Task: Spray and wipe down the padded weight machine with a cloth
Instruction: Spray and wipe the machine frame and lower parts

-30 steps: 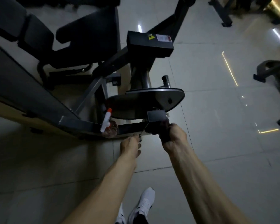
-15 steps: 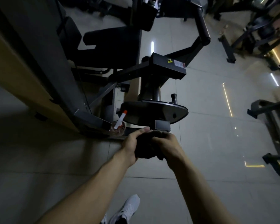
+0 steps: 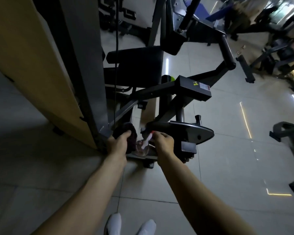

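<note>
Head view: at far left, a yellow panel (image 3: 32,65) stands against the weight machine's grey upright (image 3: 85,65). The left hand (image 3: 117,146) is clamped on a dark cloth (image 3: 126,133), bunched and held low by the foot of the upright. Just right of it, a clear spray bottle (image 3: 142,149) sits on the machine's base bar (image 3: 143,157). The right hand (image 3: 163,143) curls its fingers round the bottle's white, red-tipped sprayer head. Beyond the hands is the black padded seat (image 3: 137,65); to the right is a round black plate (image 3: 190,133). White shoes (image 3: 114,223) show on the tiled floor (image 3: 227,167).
</note>
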Tool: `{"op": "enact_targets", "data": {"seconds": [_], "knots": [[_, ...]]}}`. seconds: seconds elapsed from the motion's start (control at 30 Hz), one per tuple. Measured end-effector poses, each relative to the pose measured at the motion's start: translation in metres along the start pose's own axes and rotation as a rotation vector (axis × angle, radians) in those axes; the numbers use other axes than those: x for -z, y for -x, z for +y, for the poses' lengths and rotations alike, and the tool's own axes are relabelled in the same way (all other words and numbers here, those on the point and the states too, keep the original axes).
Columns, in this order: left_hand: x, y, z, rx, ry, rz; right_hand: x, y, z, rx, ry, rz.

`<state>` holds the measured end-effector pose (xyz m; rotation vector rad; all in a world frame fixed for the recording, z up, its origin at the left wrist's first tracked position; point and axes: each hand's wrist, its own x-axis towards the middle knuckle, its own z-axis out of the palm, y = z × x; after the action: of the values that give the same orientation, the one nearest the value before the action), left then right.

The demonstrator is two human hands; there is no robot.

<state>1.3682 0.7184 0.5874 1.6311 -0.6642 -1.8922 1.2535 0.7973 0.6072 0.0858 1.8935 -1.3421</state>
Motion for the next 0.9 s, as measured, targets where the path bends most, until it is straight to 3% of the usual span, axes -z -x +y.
{"op": "enact_targets", "data": {"seconds": [0.07, 0.17, 0.37, 0.5, 0.7, 0.9], "knots": [[0.008, -0.004, 0.009, 0.042, 0.042, -0.030, -0.010, -0.031, 0.012, -0.014, 0.233, 0.100], [0.021, -0.008, 0.018, 0.068, 0.064, -0.102, -0.017, -0.094, 0.051, -0.109, 0.440, 0.086], [0.027, 0.003, 0.024, 0.078, 0.018, -0.119, -0.029, -0.056, 0.030, -0.164, 0.382, 0.017], [-0.006, 0.031, 0.027, 0.083, -0.015, -0.154, 0.001, -0.027, 0.008, -0.132, 0.313, -0.019], [-0.118, 0.085, 0.021, 0.100, -0.065, -0.372, 0.119, 0.012, -0.080, 0.028, 0.063, 0.042], [-0.284, 0.175, -0.013, 0.015, -0.157, -0.614, 0.298, 0.031, -0.149, 0.193, -0.101, 0.187]]}}
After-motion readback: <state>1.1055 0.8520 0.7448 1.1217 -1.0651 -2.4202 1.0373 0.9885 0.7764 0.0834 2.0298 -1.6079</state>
